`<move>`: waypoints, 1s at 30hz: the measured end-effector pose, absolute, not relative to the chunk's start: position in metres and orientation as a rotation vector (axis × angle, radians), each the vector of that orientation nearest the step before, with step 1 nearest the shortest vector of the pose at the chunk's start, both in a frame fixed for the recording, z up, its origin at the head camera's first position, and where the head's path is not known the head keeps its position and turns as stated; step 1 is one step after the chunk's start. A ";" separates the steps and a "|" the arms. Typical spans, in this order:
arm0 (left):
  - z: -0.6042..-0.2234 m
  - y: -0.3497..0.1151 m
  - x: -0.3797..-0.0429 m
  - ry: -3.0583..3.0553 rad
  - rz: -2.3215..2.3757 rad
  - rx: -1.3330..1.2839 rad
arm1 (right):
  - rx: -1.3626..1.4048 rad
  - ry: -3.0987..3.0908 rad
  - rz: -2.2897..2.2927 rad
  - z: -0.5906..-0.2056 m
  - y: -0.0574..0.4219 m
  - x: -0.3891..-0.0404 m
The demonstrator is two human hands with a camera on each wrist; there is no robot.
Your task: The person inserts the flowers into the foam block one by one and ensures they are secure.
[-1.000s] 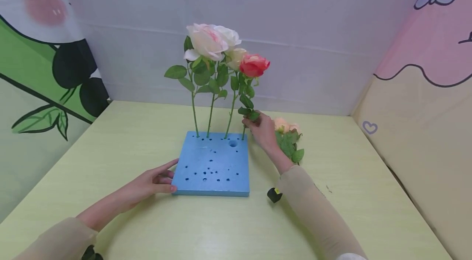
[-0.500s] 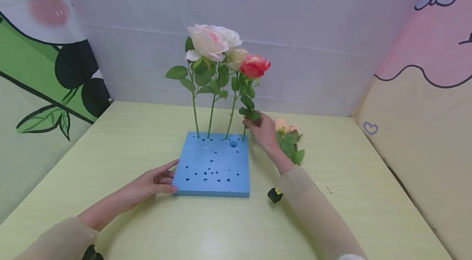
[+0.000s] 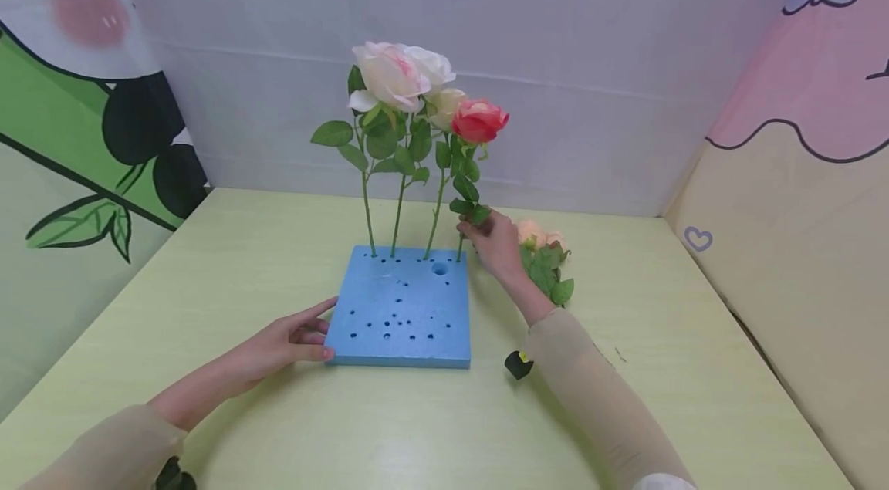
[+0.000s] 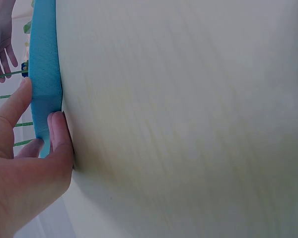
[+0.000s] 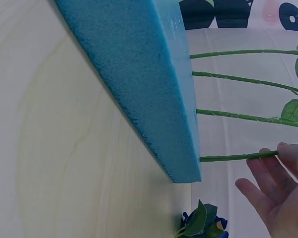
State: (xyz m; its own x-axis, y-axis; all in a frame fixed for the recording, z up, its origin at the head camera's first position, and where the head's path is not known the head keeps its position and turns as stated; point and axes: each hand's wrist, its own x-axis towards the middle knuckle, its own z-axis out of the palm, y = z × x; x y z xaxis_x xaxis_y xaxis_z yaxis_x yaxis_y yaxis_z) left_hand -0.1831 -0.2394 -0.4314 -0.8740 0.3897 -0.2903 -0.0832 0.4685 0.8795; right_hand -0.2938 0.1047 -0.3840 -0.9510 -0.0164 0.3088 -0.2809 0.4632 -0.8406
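Note:
A blue foam block [image 3: 399, 297] with several small holes lies on the table. My left hand [image 3: 281, 351] rests against its left side, thumb at the near corner. In the left wrist view the fingertips [image 4: 59, 126] touch the block's side close to the tabletop. My right hand [image 3: 495, 247] pinches the stem of a red-pink rose [image 3: 479, 121], whose lower end stands in the block's far right corner. Beside it a pale pink rose [image 3: 389, 77], a white rose [image 3: 432, 67] and a cream rose [image 3: 447, 108] stand upright along the back edge.
Peach roses [image 3: 538, 234] with green leaves lie on the table right of the block, partly behind my right arm. A dark blue flower [image 5: 216, 225] shows past the block in the right wrist view. A white cloth [image 3: 590, 127] hangs behind the table.
The view shifts slightly. Both hands stay where they are, the left against the block and the right on the rose stem.

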 end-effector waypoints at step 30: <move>-0.432 -0.239 -0.184 2.262 1.381 0.250 | 0.442 -2.576 1.369 -0.360 0.164 -0.277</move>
